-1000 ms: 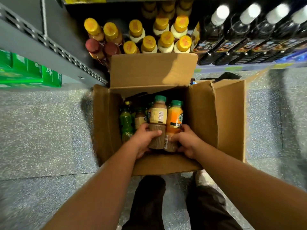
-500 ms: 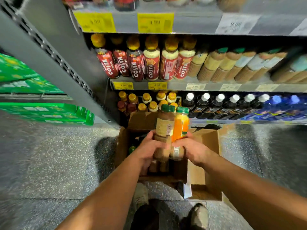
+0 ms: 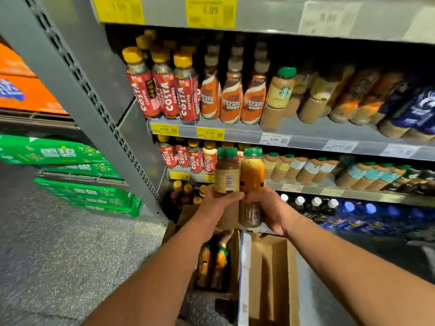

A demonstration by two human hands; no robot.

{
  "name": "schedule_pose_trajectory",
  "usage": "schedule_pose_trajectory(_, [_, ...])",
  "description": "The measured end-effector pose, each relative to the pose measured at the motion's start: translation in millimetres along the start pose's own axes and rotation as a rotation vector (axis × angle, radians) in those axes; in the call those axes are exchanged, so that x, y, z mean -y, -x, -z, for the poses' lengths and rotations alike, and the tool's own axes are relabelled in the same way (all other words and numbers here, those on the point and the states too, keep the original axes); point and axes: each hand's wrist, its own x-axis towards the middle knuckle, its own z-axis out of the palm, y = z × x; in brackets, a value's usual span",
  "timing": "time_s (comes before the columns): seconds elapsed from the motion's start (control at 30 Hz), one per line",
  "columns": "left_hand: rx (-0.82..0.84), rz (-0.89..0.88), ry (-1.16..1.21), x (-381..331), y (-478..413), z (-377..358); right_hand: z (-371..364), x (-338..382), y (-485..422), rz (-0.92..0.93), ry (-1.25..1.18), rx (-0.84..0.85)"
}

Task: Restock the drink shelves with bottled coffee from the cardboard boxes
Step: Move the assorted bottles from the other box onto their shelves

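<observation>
Through the head camera, my left grip (image 3: 217, 203) is curled round the lower half of a brown coffee bottle (image 3: 226, 175), and my right grip (image 3: 266, 208) is curled round an orange bottle (image 3: 252, 175). The two touch side by side, upright, green caps up, in the air above the cardboard box (image 3: 273, 278), where more bottles (image 3: 211, 264) remain. The green-capped row (image 3: 306, 170) on the middle shelf (image 3: 329, 191) lies ahead and to the right, so I judge my right grip is nearer. Both long axes are already vertical, ready to be set at the shelf's front edge.
</observation>
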Motion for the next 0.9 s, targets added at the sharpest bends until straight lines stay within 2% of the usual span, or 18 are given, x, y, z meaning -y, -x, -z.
schedule_pose_trajectory(0.13, [0.024,0.033,-0.007,-29.1,6.6,-2.8,-3.2,24.2,8.4,0.013,-0.055,-0.055])
schedule_pose_trajectory(0.33, [0.17,0.103,-0.031,-64.4,5.2,-6.3,-2.8,44.3,21.0,0.046,-0.147,-0.147])
schedule_pose_trajectory(0.6, [0.361,-0.105,-0.035,-97.4,-8.6,-19.1,-9.5,67.1,25.0,0.18,-0.184,-0.271])
schedule_pose_trajectory(0.77, [0.382,-0.05,-0.064,-105.6,-9.4,-25.6,8.6,74.2,31.2,0.16,-0.227,-0.234])
schedule_pose_trajectory(0.9, [0.331,-0.013,-0.026,-99.8,-14.0,-44.7,30.7,83.0,33.6,0.133,-0.297,-0.195])
